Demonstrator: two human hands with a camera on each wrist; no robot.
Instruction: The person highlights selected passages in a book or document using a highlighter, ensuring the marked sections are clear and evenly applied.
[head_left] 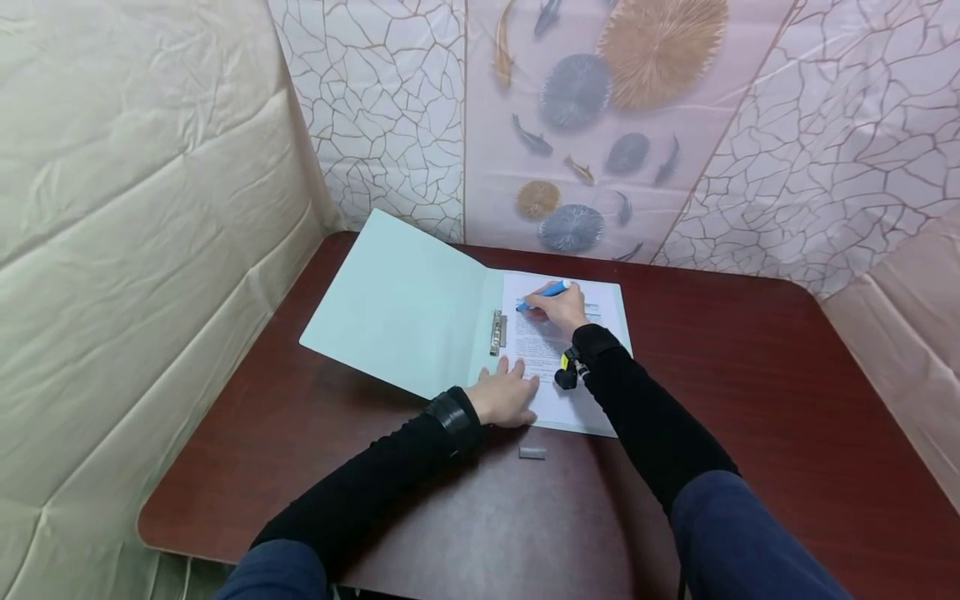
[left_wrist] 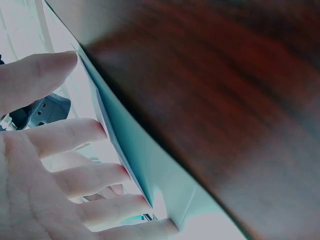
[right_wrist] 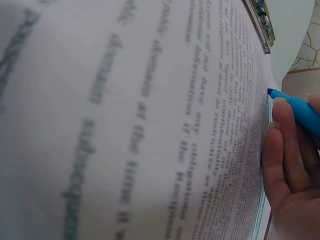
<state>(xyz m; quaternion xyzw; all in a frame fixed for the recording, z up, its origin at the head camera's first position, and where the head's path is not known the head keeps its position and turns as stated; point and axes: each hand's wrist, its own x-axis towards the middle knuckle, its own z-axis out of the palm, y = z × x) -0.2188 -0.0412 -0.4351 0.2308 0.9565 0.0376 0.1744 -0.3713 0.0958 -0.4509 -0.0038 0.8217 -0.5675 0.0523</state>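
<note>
An open pale green binder (head_left: 405, 300) lies on the table with printed sheets (head_left: 555, 408) on its right side. My right hand (head_left: 561, 308) pinches a blue highlighter (head_left: 553, 289), its tip down at the left part of the page near the top. In the right wrist view the blue highlighter (right_wrist: 300, 112) meets the paper past the lines of print. Blue marks (head_left: 592, 312) show on the page beside the hand. My left hand (head_left: 504, 395) rests with fingers spread on the page's lower left edge and the binder's spine. The left wrist view shows its straight fingers (left_wrist: 90, 180).
A metal ring clip (head_left: 496, 333) sits along the binder's spine. A small grey cap (head_left: 532, 453) lies on the brown table (head_left: 750, 375) in front of the binder. Patterned cloth (head_left: 570, 167) hangs behind the table, and a cream cover (head_left: 150, 208) hangs at the left.
</note>
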